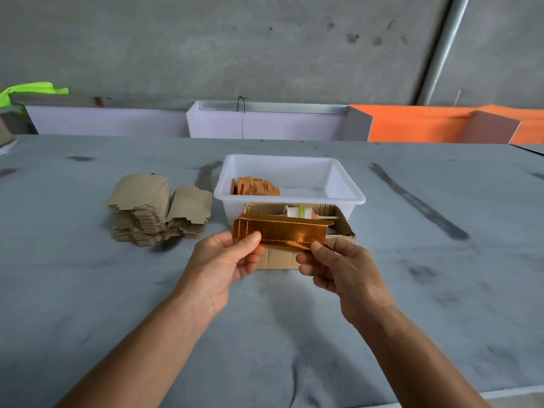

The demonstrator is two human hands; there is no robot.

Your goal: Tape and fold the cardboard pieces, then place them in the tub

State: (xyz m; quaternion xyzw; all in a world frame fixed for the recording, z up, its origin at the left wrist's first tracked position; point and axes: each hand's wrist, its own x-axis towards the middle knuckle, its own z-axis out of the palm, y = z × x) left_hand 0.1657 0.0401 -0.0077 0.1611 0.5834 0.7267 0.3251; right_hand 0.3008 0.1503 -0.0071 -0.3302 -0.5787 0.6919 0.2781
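At far left on the grey surface (88, 290) stands a stack of flat brown cardboard pieces (141, 219), a second, shorter pile leaning against its right side. The left hand (223, 260) comes up from the lower left, forearm angled toward the middle, palm turned partly up. Its thumb lies flat on the front of a shiny orange-gold cardboard piece (282, 232) near that piece's left end, with the other fingers (248, 265) curled behind and below, so the hand pinches the piece. The piece is held above the surface, lengthwise, with dashed white lines along it and its lower edge folded. The right hand (338, 266) reaches in from the lower right and pinches the piece's lower right edge between thumb and forefinger, remaining fingers curled loosely beneath. Just behind the piece sits an open brown cardboard box (344, 228) holding a roll of tape (298, 212). Behind that, touching it, is the white tub (347, 198), with orange folded pieces (254, 187) stacked in its left part.
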